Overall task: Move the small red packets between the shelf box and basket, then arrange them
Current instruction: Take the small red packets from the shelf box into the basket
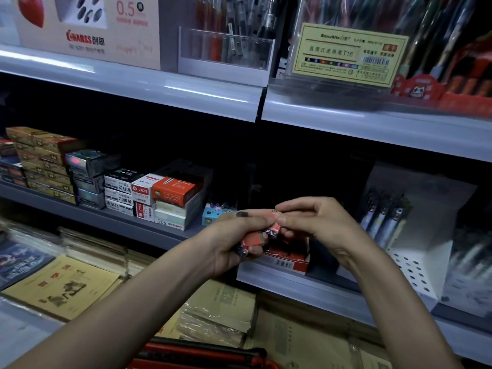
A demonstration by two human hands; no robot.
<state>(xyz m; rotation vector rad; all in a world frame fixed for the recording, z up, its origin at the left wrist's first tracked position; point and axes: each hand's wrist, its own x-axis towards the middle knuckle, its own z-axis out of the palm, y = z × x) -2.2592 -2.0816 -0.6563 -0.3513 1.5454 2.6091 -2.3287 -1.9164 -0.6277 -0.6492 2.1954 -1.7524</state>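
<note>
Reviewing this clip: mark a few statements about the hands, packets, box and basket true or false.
1. The left hand holds several red packets. True.
2. The right hand is empty. False: it pinches one packet.
3. The red box sits on a shelf, behind the hands. True.
4. The basket stands on the top shelf. False: it is low, beneath the arms.

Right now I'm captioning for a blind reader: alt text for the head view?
The left hand grips several red packets while the right hand pinches one, above a red box on a shop shelf. A red basket shows below.
</note>
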